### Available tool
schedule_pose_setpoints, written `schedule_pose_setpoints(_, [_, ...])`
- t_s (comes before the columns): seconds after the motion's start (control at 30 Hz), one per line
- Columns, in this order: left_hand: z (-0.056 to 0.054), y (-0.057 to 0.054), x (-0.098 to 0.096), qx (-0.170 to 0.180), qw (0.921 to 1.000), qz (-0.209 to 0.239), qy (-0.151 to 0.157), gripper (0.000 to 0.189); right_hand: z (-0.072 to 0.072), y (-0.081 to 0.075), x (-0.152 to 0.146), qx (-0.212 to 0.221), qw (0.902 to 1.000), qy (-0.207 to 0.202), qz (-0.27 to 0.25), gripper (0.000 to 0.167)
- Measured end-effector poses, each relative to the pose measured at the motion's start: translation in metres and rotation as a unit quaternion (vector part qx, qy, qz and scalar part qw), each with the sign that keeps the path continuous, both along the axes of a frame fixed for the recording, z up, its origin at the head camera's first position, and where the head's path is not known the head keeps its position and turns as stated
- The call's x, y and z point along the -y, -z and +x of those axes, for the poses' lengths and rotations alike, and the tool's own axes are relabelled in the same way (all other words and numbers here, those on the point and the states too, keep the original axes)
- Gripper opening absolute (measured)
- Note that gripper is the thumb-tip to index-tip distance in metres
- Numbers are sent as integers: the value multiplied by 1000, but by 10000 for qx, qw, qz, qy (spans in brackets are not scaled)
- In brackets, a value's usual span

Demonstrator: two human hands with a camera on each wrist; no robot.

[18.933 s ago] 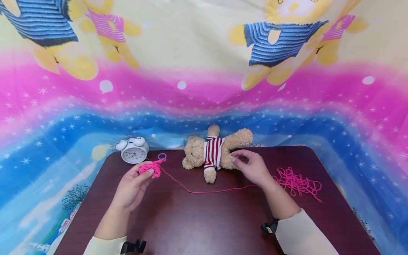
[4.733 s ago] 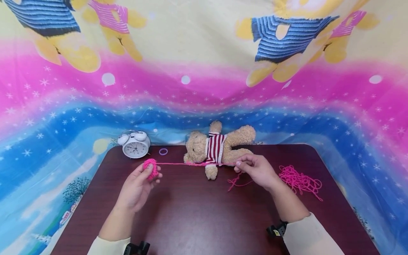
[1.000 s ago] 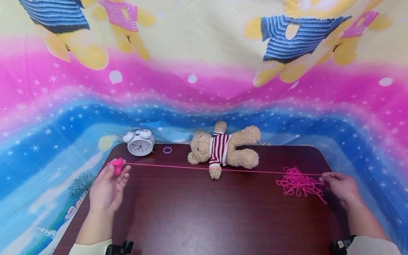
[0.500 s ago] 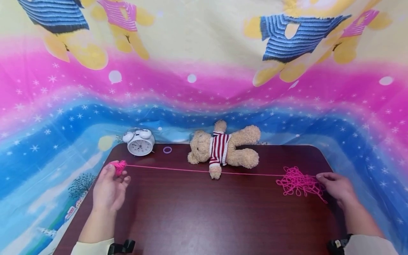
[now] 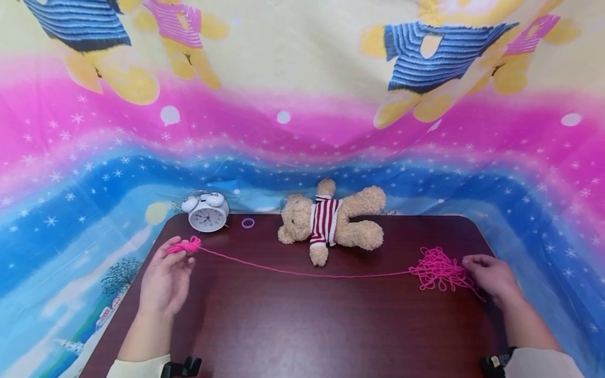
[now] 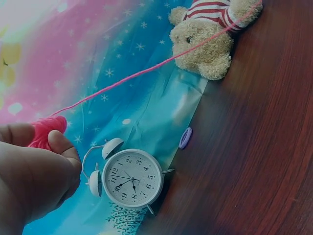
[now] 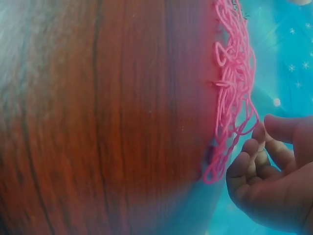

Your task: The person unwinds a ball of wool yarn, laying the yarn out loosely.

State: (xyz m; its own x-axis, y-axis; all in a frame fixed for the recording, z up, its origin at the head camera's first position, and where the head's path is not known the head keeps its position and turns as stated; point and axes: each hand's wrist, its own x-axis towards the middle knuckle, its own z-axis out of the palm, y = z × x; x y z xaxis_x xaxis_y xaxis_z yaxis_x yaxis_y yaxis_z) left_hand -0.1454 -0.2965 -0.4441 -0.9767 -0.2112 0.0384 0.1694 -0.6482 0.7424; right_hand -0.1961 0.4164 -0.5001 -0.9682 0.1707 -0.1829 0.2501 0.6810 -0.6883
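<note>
My left hand (image 5: 165,283) holds a small wound bundle of pink yarn (image 5: 189,245) between thumb and fingers, above the table's left side. From that bundle a single yarn strand (image 5: 302,273) sags across to a loose, tangled yarn pile (image 5: 437,270) on the right. Beside the pile's right edge is my right hand (image 5: 493,278), its thumb and forefinger pinching yarn. The right wrist view shows a loop of the yarn pile (image 7: 237,73) running to those fingertips. In the left wrist view the yarn bundle (image 6: 49,131) is partly hidden by the fingers.
A white twin-bell alarm clock (image 5: 207,212) stands at the back left of the dark wooden table (image 5: 307,325). Close by lies a purple ring (image 5: 248,223). A teddy bear (image 5: 326,220) in a striped shirt lies at the back middle, before a printed cloth backdrop (image 5: 302,147).
The strand, pulled taut between my hands a second ago, now hangs slack. My right hand has shifted slightly left, and the left hand's bundle has tilted right. Earlier, my hands were closer together.
</note>
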Motion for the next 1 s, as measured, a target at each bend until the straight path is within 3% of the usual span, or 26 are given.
schedule_pose_setpoints(0.2, [-1,1,-3,-309,9995,32,61,15,0,-9,11,-92,9999,112,32,65])
schedule_pose_setpoints(0.43, [-2,-1,-8,58,9995,-205,-214,27,0,-17,28,-188,9997,85,88,67])
schedule_pose_setpoints(0.7, [-2,-1,-11,191,9987,-401,-255,33,-1,-23,50,-307,9994,-73,-146,66])
schedule_pose_setpoints(1.0, [-5,-4,-15,453,9962,-520,-526,45,-3,-30,75,-575,9979,-301,-2,61])
